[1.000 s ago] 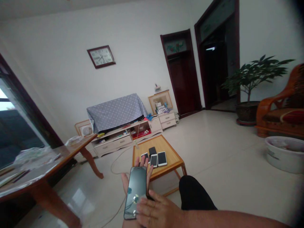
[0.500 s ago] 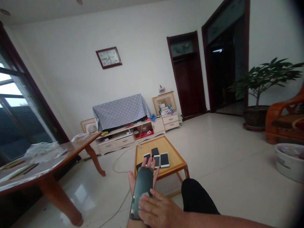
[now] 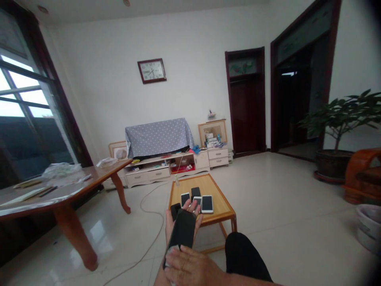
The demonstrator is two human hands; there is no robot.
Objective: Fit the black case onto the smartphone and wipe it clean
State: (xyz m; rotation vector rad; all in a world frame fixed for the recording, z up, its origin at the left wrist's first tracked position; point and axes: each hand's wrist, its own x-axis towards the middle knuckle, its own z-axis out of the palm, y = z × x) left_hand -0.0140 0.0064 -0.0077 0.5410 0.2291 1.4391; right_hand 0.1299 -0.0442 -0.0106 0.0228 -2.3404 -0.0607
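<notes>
A large dark smartphone (image 3: 183, 229) lies screen up along my left hand (image 3: 193, 207), which is wrapped beneath it with the thumb at one edge and fingertips showing past its top. My right hand (image 3: 192, 265) presses on the phone's lower end, fingers together over a crumpled whitish cloth or tissue (image 3: 172, 252). Just beyond, on a low wooden table (image 3: 205, 183), lie several phones: a white one with a dark screen (image 3: 207, 204), another white one (image 3: 185, 198), a black one (image 3: 195, 192) and a dark one (image 3: 175, 210), partly hidden.
A brown table (image 3: 98, 174) with plastic bags (image 3: 61, 172) stands at the left. A cable (image 3: 154, 212) runs over the floor. My black-clad knee (image 3: 242, 254) is at the low table's near right corner. A white bucket (image 3: 369, 226) and a potted plant (image 3: 335, 159) are at the right.
My right hand and the cloth have slid down toward the phone's near end. The phone is tilted differently, its screen now darker. The whole view has turned slightly left.
</notes>
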